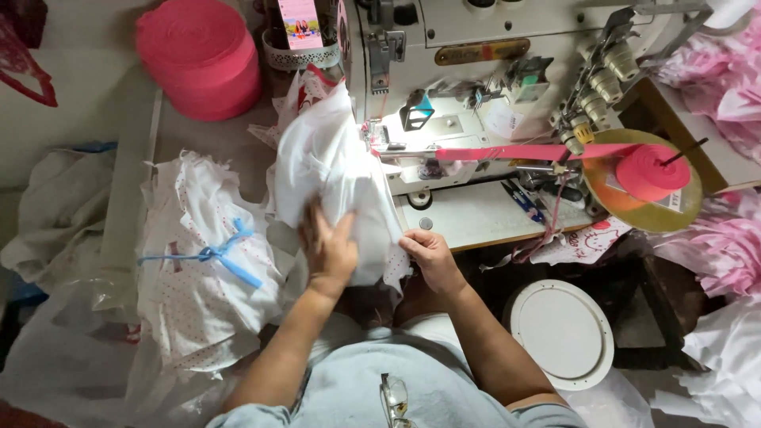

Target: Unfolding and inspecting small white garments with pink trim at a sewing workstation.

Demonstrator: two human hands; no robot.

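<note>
While the left hand (329, 247) lies spread flat on the white garment (337, 178) (bunched at the sewing machine (476, 95)), the right hand (430, 257) pinches its lower edge beside the table (476, 218), pink tape (515, 152) running above.

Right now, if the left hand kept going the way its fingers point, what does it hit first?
The left hand lies flat on the white fabric, fingers pointing up-frame. Straight on, it likely slides along the fabric, then meets the sewing machine; depth is unclear.

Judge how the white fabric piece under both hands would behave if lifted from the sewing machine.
The white fabric is probably floppy: it bunches and folds under the left hand. It likely weighs little, since the right hand pinches its edge lightly. It would drape, not roll.
</note>
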